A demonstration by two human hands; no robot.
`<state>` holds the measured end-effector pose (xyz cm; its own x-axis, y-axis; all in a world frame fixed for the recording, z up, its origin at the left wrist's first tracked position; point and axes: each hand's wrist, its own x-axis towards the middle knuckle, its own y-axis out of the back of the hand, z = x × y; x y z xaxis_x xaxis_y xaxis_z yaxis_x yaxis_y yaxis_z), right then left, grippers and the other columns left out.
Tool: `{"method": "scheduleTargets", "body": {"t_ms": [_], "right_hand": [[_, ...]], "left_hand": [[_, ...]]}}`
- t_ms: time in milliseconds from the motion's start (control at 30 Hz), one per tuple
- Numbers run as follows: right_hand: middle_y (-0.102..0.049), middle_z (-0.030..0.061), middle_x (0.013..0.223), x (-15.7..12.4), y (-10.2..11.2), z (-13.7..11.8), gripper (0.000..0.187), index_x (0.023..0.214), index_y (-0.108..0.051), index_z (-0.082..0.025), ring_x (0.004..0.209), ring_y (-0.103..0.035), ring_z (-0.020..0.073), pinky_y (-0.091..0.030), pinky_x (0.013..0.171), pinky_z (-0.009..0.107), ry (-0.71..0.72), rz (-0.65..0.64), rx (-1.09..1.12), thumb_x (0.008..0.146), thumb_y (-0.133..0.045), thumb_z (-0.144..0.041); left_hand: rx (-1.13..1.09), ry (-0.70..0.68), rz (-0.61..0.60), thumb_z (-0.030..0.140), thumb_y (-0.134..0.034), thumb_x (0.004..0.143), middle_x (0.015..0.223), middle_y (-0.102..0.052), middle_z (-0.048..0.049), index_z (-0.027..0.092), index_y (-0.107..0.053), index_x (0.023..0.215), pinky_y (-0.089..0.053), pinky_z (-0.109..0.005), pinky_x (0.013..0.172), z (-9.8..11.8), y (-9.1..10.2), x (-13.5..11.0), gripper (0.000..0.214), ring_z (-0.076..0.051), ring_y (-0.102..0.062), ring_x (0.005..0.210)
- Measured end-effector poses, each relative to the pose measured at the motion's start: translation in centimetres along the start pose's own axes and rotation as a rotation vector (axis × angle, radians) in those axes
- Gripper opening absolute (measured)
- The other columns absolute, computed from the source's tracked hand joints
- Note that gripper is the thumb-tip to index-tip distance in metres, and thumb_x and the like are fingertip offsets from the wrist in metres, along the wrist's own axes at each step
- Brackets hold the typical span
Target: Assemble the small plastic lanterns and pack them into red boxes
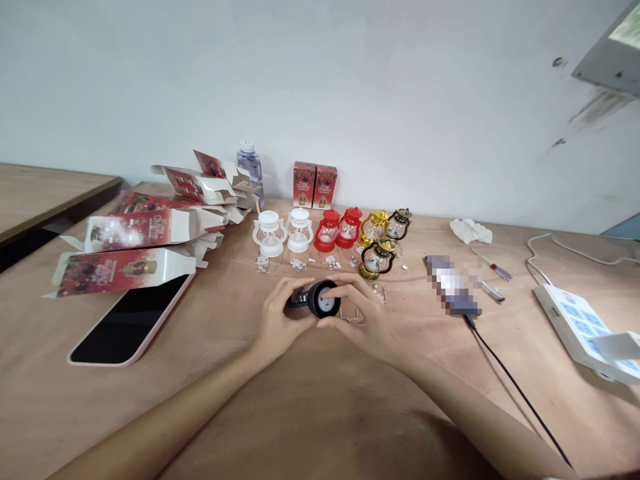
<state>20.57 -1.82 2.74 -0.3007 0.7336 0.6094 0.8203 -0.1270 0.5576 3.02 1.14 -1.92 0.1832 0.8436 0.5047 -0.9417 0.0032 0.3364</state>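
Observation:
Both hands meet at the middle of the wooden table (310, 413) around a small black toy lantern (323, 299) lying on its side, its round base facing me. My left hand (280, 313) grips its left end. My right hand (363, 313) pinches its right side, fingers closed on it. A thin wire handle (350, 318) lies on the table just under my right hand. Behind stands a row of little lanterns: two white (284, 233), two red (339, 229), gold (373, 228) and black-and-gold ones (376, 259).
Small metal parts (297, 265) lie in front of the row. Flattened red boxes (135, 230) and a tablet (131, 320) are at left; two upright boxes (315, 185) and a water bottle (249, 167) at the back. Screwdrivers (493, 269), a cabled device (453, 285), tissue (470, 231) and a white keypad (583, 327) are at right.

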Motion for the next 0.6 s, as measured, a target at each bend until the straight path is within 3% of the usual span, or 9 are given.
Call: {"method": "scheduleTargets", "body": {"t_ms": [100, 200, 367, 600], "right_hand": [[-0.063, 0.0083, 0.111, 0.3, 1.5, 1.2, 0.023, 0.11, -0.057, -0.023, 0.103, -0.061, 0.0191, -0.052, 0.085, 0.035, -0.092, -0.023, 0.033, 0.089, -0.057, -0.032], [-0.067, 0.0073, 0.099, 0.2, 2.7, 3.4, 0.018, 0.108, -0.059, -0.022, 0.09, -0.062, 0.0196, -0.052, 0.079, 0.036, -0.156, -0.029, -0.166, 0.091, -0.051, -0.026], [-0.068, 0.0088, 0.087, -0.4, 2.4, 6.3, 0.018, 0.09, -0.067, -0.017, 0.087, -0.058, 0.0225, -0.048, 0.078, 0.038, -0.075, -0.364, -0.57, 0.092, -0.05, -0.021], [-0.068, 0.0112, 0.089, -0.2, 1.0, 6.0, 0.023, 0.083, -0.069, -0.014, 0.089, -0.058, 0.0238, -0.041, 0.081, 0.037, 0.043, -0.524, -0.868, 0.092, -0.049, -0.022]], "left_hand": [[-0.009, -0.02, 0.011, 0.023, -0.073, 0.071, 0.103, -0.064, -0.0054, 0.021, -0.058, 0.107, -0.049, -0.033, 0.081, 0.1, 0.1, 0.1, 0.04, -0.021, -0.061, 0.094], [-0.021, -0.021, 0.04, 0.021, -0.071, 0.07, 0.103, -0.064, -0.0055, 0.021, -0.057, 0.106, -0.049, -0.034, 0.082, 0.1, 0.1, 0.2, 0.039, -0.021, -0.061, 0.096], [-0.021, -0.029, 0.041, 0.02, -0.071, 0.07, 0.102, -0.065, -0.0052, 0.021, -0.057, 0.106, -0.048, -0.034, 0.083, 0.1, 0.1, 0.3, 0.039, -0.021, -0.061, 0.095], [-0.033, -0.019, 0.035, 0.019, -0.071, 0.07, 0.104, -0.063, -0.0055, 0.021, -0.056, 0.107, -0.048, -0.033, 0.084, 0.0, 0.1, 0.2, 0.04, -0.02, -0.06, 0.097]]}}
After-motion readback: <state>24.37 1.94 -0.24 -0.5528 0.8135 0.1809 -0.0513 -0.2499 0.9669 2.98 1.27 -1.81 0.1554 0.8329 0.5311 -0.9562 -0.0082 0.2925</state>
